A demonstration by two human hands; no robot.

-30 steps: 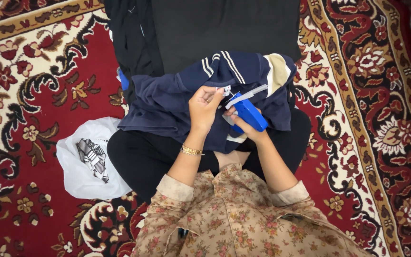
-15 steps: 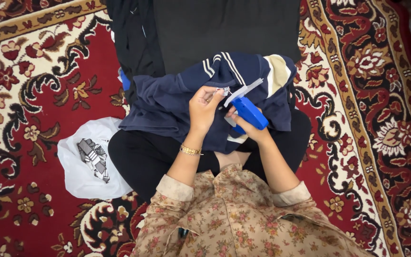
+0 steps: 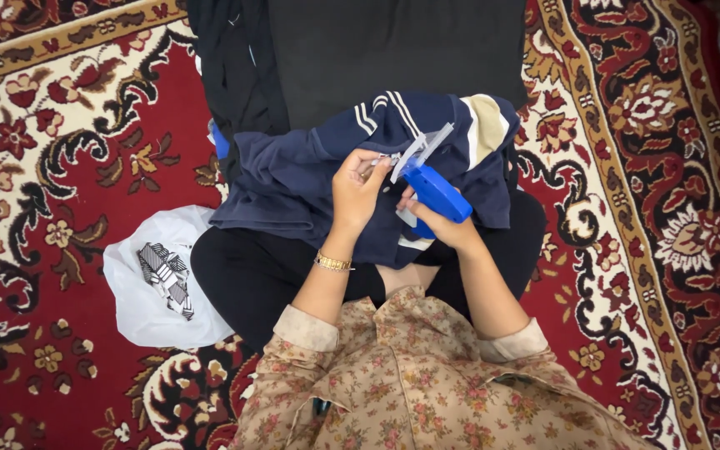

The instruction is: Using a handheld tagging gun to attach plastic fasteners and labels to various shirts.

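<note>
The right hand (image 3: 433, 223) gripped a blue tagging gun (image 3: 432, 187), its clear tip against a navy garment (image 3: 310, 179) lying on the lap; the left hand (image 3: 358, 190) pinched the fabric beside the tip, fingers narrow. A white plastic bag (image 3: 160, 287) lay on the red carpet (image 3: 52, 167)

I'm looking at a home floor, likely a living room being used as a piecework spot. I'm seeing a red patterned carpet (image 3: 68, 142) with floral borders covering everything, no bench or table. The person is sitting cross-legged on it, navy garment (image 3: 310, 179) lying over the lap, dark clothing pile (image 3: 360, 50) stacked ahead, white plastic bag (image 3: 156, 287) lying beside the knee. Nothing here is looking like a factory or a shop.
</note>
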